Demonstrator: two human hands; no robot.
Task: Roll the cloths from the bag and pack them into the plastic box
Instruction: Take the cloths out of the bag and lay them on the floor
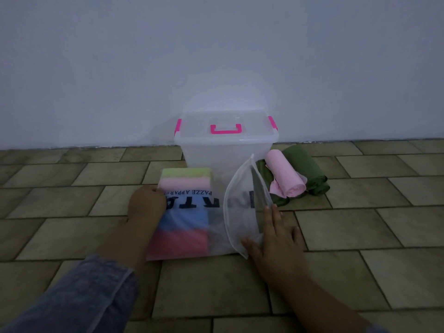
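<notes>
Two hands in the head view, both down at the frosted translucent plastic bag (216, 227), which lies flat on the olive-brown tiled floor (360, 224).

Left hand (146, 200): fingers curled round the bag's left edge, level with the dark print, gripping it. Fingertips are mostly hidden behind the knuckles. Blue-grey sleeve (79, 296) on that arm.

Right hand (274, 239): flat, fingers spread, pressing on the bag's right end. The open mouth flap (240, 200) stands up off the floor just beside the fingertips. Right forearm bare.

Bag contents: stack of folded cloths (185, 219) in the left half, showing as bands of yellow-green, pink, light blue and red, far to near. The right half looks grey; cannot tell what is in it. The print reads upside down from here, "PAZZE APPAR" legible, the rest cut off.

Clear plastic box with pink handle and pink latches (225, 150) sits just behind the bag, against the pale wall (216, 56). Lid is on.

Right of the box, on the floor: rolled pink cloth (286, 176) lies on top of the rolled olive-green cloth (310, 169), touching it. Both are outside the box, near the raised flap. Light is dim, so fine detail is soft.
</notes>
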